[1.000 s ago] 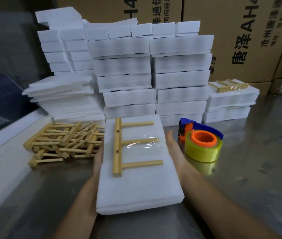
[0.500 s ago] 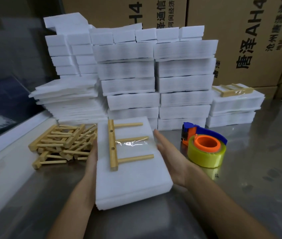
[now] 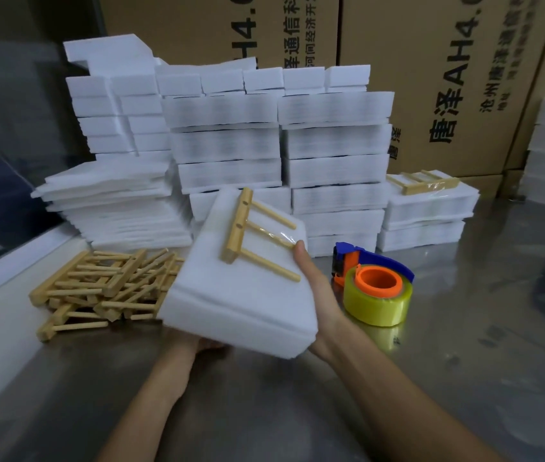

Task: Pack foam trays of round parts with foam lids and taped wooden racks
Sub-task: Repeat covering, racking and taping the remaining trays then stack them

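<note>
While both hands clamped the foam pack [image 3: 241,295] tilted off the surface, left hand [image 3: 209,345] beneath, right hand [image 3: 314,288] thumb atop, it looked light, crushable; edges were safest.

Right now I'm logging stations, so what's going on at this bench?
A person is packing foam trays. Both hands hold one foam pack tilted above the steel table: the left hand supports it from underneath, the right hand grips its right edge. A wooden rack is taped on top. Loose racks lie to the left, a tape dispenser to the right, finished packs behind it.
</note>
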Tool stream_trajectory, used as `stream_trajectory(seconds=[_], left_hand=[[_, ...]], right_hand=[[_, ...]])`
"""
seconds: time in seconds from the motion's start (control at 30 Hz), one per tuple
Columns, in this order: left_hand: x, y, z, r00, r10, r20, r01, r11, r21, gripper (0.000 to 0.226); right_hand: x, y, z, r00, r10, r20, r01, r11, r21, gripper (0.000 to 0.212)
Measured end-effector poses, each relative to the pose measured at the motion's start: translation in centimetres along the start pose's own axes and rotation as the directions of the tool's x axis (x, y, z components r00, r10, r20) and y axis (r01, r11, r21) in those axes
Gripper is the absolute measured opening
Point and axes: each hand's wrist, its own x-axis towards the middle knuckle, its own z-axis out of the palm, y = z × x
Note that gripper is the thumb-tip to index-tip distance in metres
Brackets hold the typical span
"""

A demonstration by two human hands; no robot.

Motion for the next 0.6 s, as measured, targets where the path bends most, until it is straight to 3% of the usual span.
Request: stream_trajectory(seconds=[0.07, 0.13, 0.23, 0.33, 0.4, 0.6], left_hand=[[-0.1, 0.1, 1.1, 0.996, 0.086, -0.025, -0.08, 0.978, 0.194, 0.026], [0.1, -0.8, 1.9, 0.974, 0.219, 0.053, -0.221, 0.879, 0.423, 0.026], [0.5, -1.3, 2.6, 0.941, 0.311, 0.132, -0.325, 0.728, 0.604, 0.023], [0.9, -1.3, 3.8, 0.891, 0.391, 0.231, -0.407, 0.462, 0.788, 0.012], [1.0, -1.2, 4.6, 0.88, 0.407, 0.244, -0.396, 0.345, 0.851, 0.013], [2.2, -0.8, 6.6, 0.932, 0.29, 0.219, -0.3, 0.272, 0.914, 0.023]], right_hand=[[-0.4, -1.3, 0.2, 0.996, -0.082, -0.031, 0.082, 0.997, -0.014, 0.046], [-1.0, -2.7, 0.1, 0.976, -0.194, -0.101, 0.19, 0.981, -0.042, 0.042], [-1.7, -4.4, -1.0, 0.923, -0.324, -0.208, 0.322, 0.946, -0.043, 0.044], [-2.7, -6.5, -2.7, 0.87, -0.433, -0.237, 0.446, 0.895, 0.005, 0.057], [-3.2, -8.2, -4.2, 0.823, -0.506, -0.26, 0.535, 0.843, 0.055, 0.055], [-3.6, -12.9, -9.3, 0.71, -0.524, -0.471, 0.633, 0.768, 0.101, 0.055]])
